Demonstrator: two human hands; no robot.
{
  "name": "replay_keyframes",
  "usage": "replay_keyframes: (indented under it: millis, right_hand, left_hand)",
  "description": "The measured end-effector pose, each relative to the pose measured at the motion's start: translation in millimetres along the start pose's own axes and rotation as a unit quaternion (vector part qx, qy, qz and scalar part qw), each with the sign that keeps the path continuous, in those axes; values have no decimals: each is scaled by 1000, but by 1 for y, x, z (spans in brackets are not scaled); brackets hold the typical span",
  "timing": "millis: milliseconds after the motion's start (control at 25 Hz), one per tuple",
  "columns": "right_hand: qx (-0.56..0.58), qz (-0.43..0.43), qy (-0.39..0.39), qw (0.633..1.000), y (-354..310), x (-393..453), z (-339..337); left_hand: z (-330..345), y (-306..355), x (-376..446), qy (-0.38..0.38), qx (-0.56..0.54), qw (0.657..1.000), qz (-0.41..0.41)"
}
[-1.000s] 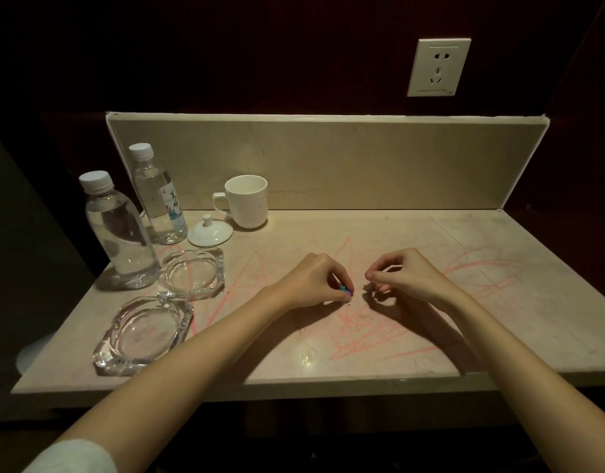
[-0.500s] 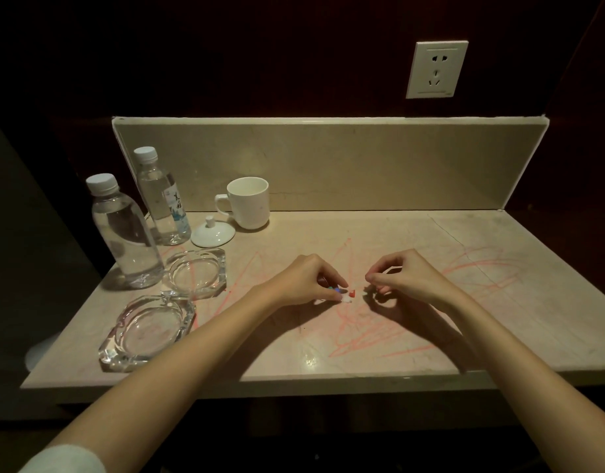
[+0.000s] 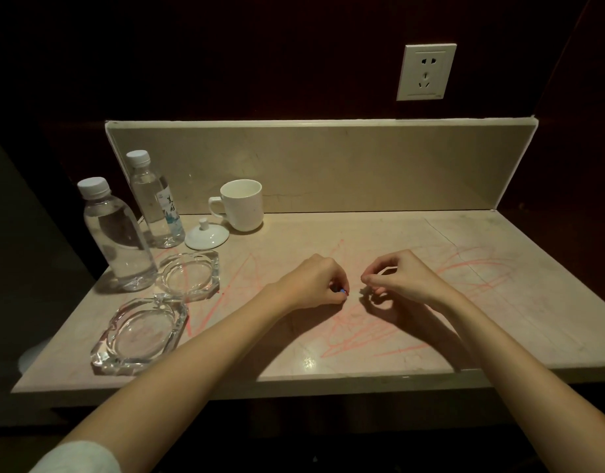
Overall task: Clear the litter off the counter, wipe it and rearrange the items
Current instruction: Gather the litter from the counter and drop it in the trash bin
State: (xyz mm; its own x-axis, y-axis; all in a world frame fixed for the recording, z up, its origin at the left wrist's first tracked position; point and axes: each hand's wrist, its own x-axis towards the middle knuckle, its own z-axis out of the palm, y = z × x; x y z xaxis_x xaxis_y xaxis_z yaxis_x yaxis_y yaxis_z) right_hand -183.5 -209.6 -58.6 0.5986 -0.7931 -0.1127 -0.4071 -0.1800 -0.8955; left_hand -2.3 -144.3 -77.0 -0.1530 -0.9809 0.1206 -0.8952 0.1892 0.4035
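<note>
Both my hands hover low over the middle of the beige stone counter (image 3: 519, 312), which is covered in red scribbles (image 3: 359, 339). My left hand (image 3: 311, 281) is curled, and a tiny blue and red scrap of litter (image 3: 343, 291) is pinched at its fingertips. Just to its right, my right hand (image 3: 403, 278) has curled fingers, with thumb and forefinger tips nearly together. Whether it holds a scrap I cannot see. A small gap separates the two hands.
At the left stand two water bottles (image 3: 118, 237) (image 3: 154, 203), a white mug (image 3: 243, 204) and its lid (image 3: 206, 235). Two glass ashtrays (image 3: 188, 276) (image 3: 140, 336) lie in front of them. A backsplash (image 3: 328, 165) closes off the rear, with a wall socket (image 3: 426, 71) above it.
Half a second ago a small red and white scrap lay on the counter between my hands; it is no longer there. The left fingertips have closed in. The right hand barely moved.
</note>
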Motion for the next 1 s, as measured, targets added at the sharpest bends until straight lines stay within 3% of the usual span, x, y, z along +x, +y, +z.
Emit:
replay_keyframes:
  millis: [480,760,1000]
  right_hand:
    - [-49,-72,-56,995,-31,13,32]
    - [22,-80,-99,992,-54,1,72]
    - [113,-35,-95,988,-62,-32,104]
  left_hand:
    - [-47,-33,-50,63,-224,963,-139]
    - [-59,-38,-93,68,-318,930,-171]
    - [-59,-46,-130,58,-329,929,-157]
